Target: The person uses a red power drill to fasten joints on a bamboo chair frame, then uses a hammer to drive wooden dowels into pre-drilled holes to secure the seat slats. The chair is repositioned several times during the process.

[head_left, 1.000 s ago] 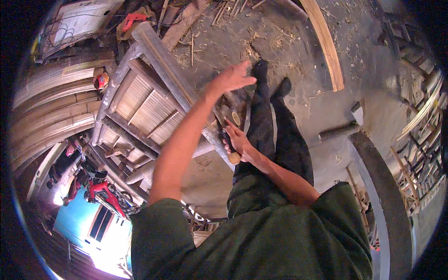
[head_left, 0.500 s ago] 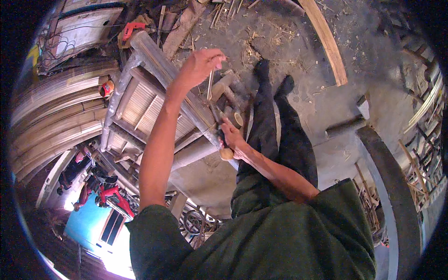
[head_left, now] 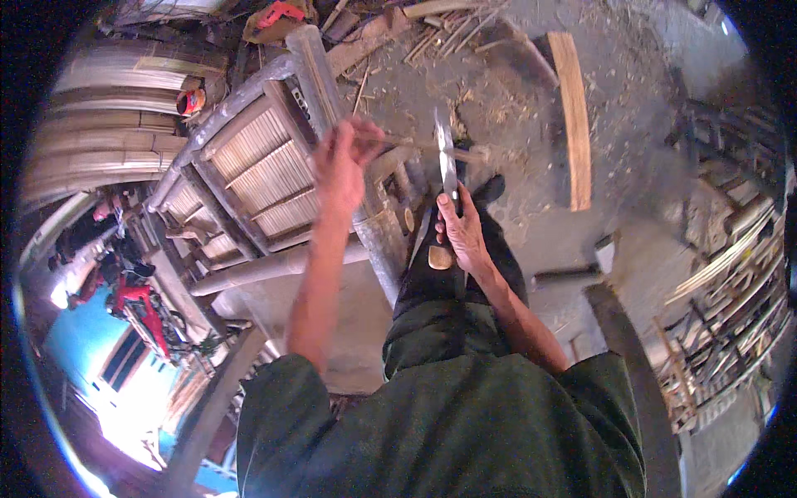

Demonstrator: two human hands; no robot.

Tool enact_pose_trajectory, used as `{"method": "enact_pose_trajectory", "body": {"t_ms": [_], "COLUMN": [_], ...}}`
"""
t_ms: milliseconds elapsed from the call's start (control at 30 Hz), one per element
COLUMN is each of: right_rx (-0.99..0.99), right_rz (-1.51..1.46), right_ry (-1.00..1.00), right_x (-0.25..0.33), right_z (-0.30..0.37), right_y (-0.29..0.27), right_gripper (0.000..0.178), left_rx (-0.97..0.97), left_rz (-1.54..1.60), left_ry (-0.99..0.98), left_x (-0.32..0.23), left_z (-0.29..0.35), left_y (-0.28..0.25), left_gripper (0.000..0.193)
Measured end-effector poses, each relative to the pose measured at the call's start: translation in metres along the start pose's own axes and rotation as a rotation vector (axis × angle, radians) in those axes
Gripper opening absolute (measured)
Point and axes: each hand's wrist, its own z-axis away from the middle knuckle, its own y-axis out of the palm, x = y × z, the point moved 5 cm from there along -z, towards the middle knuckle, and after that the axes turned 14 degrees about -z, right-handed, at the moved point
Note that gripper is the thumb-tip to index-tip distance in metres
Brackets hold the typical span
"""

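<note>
My left hand, smeared by motion, is closed on a thin bamboo stick. The stick points out to the right and crosses the blade of a large knife. Whether the two touch I cannot tell. My right hand grips this knife, blade pointing away from me, its wooden handle end showing below my fingers. Both hands are above my legs and beside a bamboo frame with slatted panels on the left.
Bent bamboo strips are stacked at the far left, near a red power tool. A curved wooden plank lies ahead on a floor strewn with shavings. More poles and sticks fill the right side. A red motorbike stands at lower left.
My right hand has moved up and away from the frame's corner, bringing the knife into plain sight. The stick in my left hand has swung from hanging down to pointing right. The view has shifted.
</note>
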Motion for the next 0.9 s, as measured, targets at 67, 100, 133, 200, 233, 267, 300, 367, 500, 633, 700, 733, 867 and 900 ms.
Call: {"method": "enact_pose_trajectory", "body": {"t_ms": [67,100,133,200,233,267,300,367,500,633,700,733,867,900], "right_rx": [0.081,0.115,0.148,0.243,0.312,0.375,0.409,0.489,0.396,0.557,0.57,0.585,0.573,0.578], "right_rz": [-0.093,-0.024,0.044,0.121,0.139,0.208,0.33,0.572,0.52,0.812,0.753,0.785,1.059,1.123], "right_ry": [-0.151,-0.194,-0.239,-0.26,-0.236,-0.224,-0.259,-0.317,-0.257,-0.772,-1.128,-1.103,-1.07,-1.052], "right_x": [0.04,0.057,0.073,0.106,0.121,0.132,0.145,0.157,0.177,0.208,0.231,0.241,0.274,0.28], "right_z": [-0.004,-0.005,-0.005,0.0,0.005,0.009,0.014,0.022,0.046,0.041,0.072,0.07,0.088,0.097], "right_y": [0.028,0.035,0.043,0.059,0.067,0.07,0.076,0.086,0.1,0.053,0.059,0.047,0.021,0.017], "right_gripper": [0.064,0.062,0.061,0.061,0.062,0.06,0.06,0.061,0.037,0.035,0.034,0.042,0.058,0.059], "left_rx": [0.006,0.002,0.006,0.074,0.124,0.155,0.2,0.253,0.199,0.076,0.019,0.004,-0.148,-0.161], "left_rz": [0.1,0.147,0.126,-0.096,-0.296,-0.502,-0.694,-1.099,-0.725,0.299,0.282,0.234,0.243,0.264], "left_ry": [-0.068,-0.079,-0.117,0.042,0.241,0.429,0.515,0.657,0.278,0.091,0.142,0.178,0.213,0.201], "left_x": [0.028,0.041,0.052,0.046,0.037,0.018,0.003,-0.045,-0.058,-0.037,-0.039,-0.045,-0.032,-0.025], "left_z": [0.026,0.04,0.053,0.069,0.076,0.084,0.086,0.104,0.121,0.142,0.164,0.176,0.213,0.225], "left_y": [0.001,-0.002,-0.008,-0.013,-0.011,-0.001,0.011,0.044,0.065,0.051,0.062,0.077,0.131,0.144], "left_gripper": [0.025,0.025,0.024,0.024,0.024,0.024,0.023,0.021,0.022,0.029,0.032,0.033,0.039,0.041]}}
